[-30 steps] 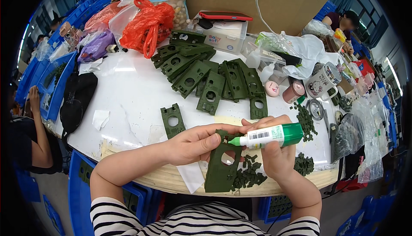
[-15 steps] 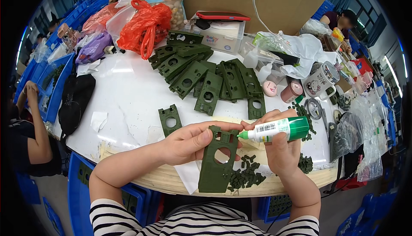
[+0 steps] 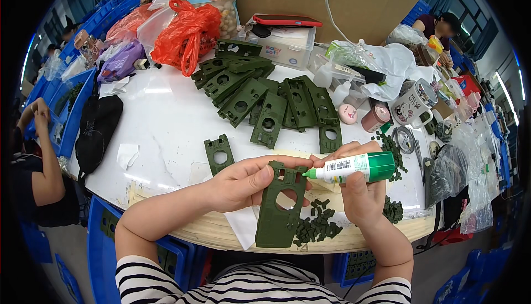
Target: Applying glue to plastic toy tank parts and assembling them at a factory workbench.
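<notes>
The left hand (image 3: 243, 179) grips a green plate (image 3: 282, 204) above the table edge (image 3: 210, 232) while the right hand (image 3: 359, 193) squeezes a glue tube (image 3: 354, 167) against it; excess glue could smear onto fingers.

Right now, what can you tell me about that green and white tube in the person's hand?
The glue tube is a small squeeze bottle with a white printed label, a green rear end and a green pointed nozzle. It looks plastic. The right hand grips it lying sideways, nozzle pointing left, its tip at the top edge of the dark green plate held by the left hand.
</notes>
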The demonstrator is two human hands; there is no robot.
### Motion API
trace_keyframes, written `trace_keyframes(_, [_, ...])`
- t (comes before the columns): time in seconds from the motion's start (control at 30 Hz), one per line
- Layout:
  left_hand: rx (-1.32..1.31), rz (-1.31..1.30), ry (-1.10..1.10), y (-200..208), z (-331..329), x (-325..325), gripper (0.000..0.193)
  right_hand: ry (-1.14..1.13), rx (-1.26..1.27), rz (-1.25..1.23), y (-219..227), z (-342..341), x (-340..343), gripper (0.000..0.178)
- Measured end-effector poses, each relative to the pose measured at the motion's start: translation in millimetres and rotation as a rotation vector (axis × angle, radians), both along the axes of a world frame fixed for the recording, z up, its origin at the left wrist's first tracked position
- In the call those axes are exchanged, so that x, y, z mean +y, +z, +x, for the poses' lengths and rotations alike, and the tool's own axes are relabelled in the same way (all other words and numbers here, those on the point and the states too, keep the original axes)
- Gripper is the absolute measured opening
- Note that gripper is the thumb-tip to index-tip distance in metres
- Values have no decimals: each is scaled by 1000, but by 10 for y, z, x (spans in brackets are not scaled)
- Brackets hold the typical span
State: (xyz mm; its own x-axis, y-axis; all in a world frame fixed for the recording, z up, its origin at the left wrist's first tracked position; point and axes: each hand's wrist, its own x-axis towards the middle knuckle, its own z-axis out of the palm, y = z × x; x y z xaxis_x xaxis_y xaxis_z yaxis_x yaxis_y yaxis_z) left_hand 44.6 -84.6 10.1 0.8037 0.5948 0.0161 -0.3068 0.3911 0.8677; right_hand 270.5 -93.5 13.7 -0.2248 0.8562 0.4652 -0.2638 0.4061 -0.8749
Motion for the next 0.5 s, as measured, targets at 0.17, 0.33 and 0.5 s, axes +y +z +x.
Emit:
trace_keyframes(0.17, [-2,-1,-2,3,-2,-1,80,-8,-24,5,-7,16,6,36])
trace_keyframes(0.33, [-3,2,-5,-8,0,6,80,1,14,-18,-4,11,7,37])
trace_keyframes(0.5, [7,18,8,3,0,11,81,48,40,-12,34,-20,0,35])
